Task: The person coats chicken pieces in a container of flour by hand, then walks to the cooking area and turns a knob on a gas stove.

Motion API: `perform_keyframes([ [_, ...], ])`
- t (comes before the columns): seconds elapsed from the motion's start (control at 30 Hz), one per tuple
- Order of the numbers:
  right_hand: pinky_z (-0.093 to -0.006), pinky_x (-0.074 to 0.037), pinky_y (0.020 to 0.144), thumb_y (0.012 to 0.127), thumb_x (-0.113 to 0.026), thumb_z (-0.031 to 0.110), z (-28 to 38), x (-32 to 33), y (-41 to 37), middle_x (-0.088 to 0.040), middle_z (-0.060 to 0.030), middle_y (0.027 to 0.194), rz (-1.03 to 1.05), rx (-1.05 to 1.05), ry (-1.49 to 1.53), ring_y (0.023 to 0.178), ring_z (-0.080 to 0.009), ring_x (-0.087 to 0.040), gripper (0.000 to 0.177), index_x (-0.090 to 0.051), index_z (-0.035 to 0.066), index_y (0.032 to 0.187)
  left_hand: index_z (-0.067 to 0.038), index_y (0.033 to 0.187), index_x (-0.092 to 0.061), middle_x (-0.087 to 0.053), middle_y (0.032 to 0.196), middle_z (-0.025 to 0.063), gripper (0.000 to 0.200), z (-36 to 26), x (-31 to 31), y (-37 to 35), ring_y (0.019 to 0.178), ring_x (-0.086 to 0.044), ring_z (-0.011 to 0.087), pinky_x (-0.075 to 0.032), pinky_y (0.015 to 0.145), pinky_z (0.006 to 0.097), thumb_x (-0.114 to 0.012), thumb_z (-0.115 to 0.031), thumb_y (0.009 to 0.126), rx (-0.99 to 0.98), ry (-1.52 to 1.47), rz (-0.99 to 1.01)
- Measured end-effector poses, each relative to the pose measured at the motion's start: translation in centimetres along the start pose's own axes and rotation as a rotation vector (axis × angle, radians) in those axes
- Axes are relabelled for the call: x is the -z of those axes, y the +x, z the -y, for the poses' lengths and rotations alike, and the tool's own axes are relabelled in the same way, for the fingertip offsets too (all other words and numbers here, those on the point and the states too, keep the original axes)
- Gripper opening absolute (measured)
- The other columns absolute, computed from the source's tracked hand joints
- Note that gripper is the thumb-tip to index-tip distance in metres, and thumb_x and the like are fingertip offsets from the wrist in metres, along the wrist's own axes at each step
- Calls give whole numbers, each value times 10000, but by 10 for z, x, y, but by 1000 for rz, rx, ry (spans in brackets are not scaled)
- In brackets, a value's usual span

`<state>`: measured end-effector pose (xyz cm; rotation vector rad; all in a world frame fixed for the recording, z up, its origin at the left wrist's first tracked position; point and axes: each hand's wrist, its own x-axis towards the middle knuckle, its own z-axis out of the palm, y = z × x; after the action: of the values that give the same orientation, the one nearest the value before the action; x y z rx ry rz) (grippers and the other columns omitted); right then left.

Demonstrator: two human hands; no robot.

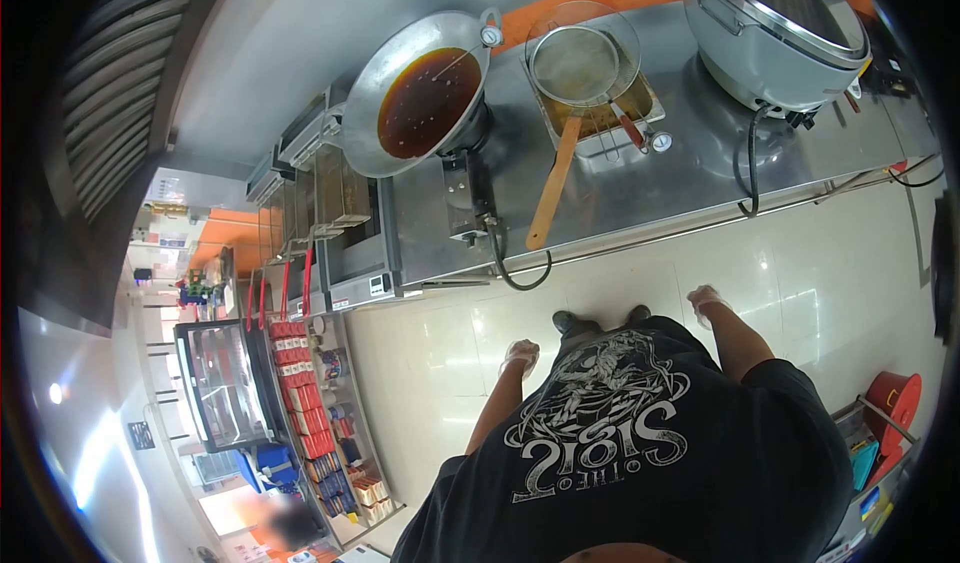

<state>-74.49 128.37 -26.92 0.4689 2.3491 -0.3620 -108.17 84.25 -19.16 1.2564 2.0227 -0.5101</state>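
My left hand (519,354), in a clear plastic glove, is held out over the floor left of my body, fingers curled in with no object seen. On the other side, my right hand (706,302), gloved the same way, hangs over the floor with loosely bent fingers and holds nothing visible. Both hands are apart from the steel counter (620,188). On it stands a wide metal wok (365,113) of dark reddish-brown liquid (425,103) with a dial thermometer (491,36) at its rim. A round mesh strainer (575,66) and a wooden paddle (553,188) lie across a rectangular pan (648,103).
A large lidded cooker (745,63) stands at the counter's right. Fryer baskets with red handles (307,278) hang at left, above shelves of red packets (305,403). A red round container (893,408) is at lower right. A blurred person (290,523) appears lower left.
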Motion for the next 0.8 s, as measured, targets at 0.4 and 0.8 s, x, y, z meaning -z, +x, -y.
perform_keyframes([
  [0.4,-405,-529,725,791,-534,99,0,13,-4,-650,-176,958,-54,19,45,900,-308,-644,190,-665,62,923,-78,872,-666,-630,970,179,229,-6,6,-2,909,-624,306,-508,791,368,-473,-176,798,-26,8,-7],
  [0.8,-404,-502,779,746,-595,107,-1,11,-10,-641,-157,937,-46,17,42,946,-318,-614,195,-641,99,935,-78,922,-675,-632,1009,186,262,-14,19,-7,945,-621,311,-508,809,370,-456,-183,823,-3,-18,45],
])
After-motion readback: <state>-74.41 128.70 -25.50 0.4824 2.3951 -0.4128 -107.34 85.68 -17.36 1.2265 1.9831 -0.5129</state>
